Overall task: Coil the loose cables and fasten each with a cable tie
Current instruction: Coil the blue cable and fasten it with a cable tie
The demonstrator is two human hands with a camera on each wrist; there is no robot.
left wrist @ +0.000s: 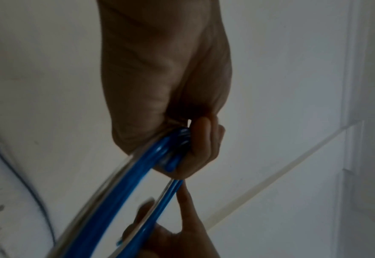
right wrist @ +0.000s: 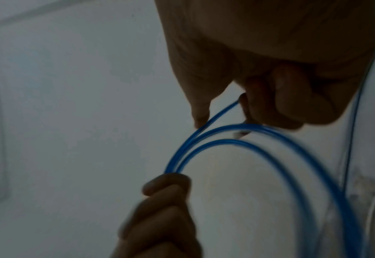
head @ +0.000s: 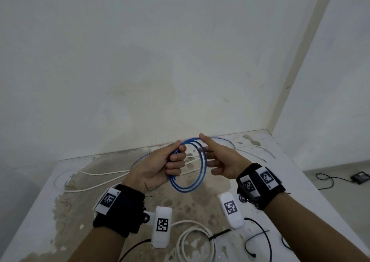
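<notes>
Left hand (head: 158, 167), fingers curled, clamps the gathered turns of the blue cable (head: 197, 173), held above the table (head: 30, 211). Right hand (head: 224, 159) pinches the feeding strand between thumb and forefinger. Advise laying each new turn flush against the clamp, equal in size, without twist. Count: two blue loops formed; one white coil (head: 197, 241) already tied; one loose white cable (head: 96, 187).

A thin blue cable (head: 202, 161) is wound into a few upright loops above the table, its free length trailing onto the surface; loose white cables (head: 96, 173) sprawl behind; one white coil (head: 197, 239) lies tied
</notes>
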